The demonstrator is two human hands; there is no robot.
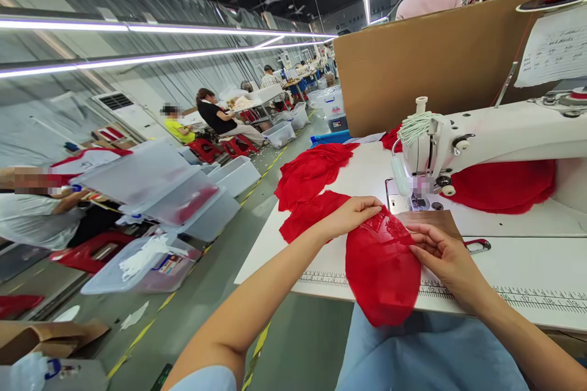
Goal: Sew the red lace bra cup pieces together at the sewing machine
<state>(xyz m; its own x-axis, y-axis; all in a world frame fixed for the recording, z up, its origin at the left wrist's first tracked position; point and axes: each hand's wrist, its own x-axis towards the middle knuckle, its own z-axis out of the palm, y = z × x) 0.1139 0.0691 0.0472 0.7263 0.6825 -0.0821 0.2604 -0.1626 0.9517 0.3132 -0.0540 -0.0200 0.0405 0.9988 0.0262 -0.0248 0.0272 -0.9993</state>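
A rounded piece of thin red fabric (383, 278) hangs between my hands, over the table's front edge and above my lap. My left hand (351, 215) pinches its top edge between thumb and fingers. At the fabric's right edge, my right hand (443, 253) is closed on it with thumb and fingertips. Just beyond stands a white sewing machine (486, 131), its needle area close behind the fabric. More red fabric pieces (314, 174) lie heaped to the left, and a red stack (504, 186) rests under the machine arm.
A brown flat piece (433, 220) and a small red-handled tool (478, 245) lie right of the needle area. A printed ruler (527, 298) runs along the table front. Cardboard (431, 64) stands behind. Plastic bins (206, 214) and seated people are left, across the aisle.
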